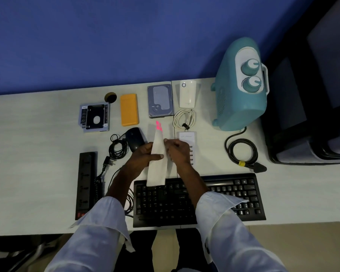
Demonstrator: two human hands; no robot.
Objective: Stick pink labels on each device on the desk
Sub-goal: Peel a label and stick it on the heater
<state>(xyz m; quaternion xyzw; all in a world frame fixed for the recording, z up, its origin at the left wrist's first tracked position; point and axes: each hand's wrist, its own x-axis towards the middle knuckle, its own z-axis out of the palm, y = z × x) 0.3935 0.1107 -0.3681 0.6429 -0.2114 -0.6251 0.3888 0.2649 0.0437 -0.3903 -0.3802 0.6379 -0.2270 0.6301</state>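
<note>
I hold a long white label sheet (157, 160) upright over the desk, with several pink labels (158, 126) at its far end. My left hand (143, 156) grips the sheet's left side, thumb across its front. My right hand (177, 151) pinches its right edge. Devices lie around: a black keyboard (224, 195), a black mouse (134, 138), a black power strip (86, 183), an orange case (128, 109), a hard drive (160, 100), a drive caddy (94, 117), a white adapter (187, 93), a white charger (188, 138) and a teal heater (239, 83).
A coiled white cable (184, 118) lies below the adapter. The heater's black cord (241, 152) coils at the right. A black wire bundle (117, 148) sits left of the mouse. The desk (37, 144) meets a blue wall; a dark chair (310, 114) stands right.
</note>
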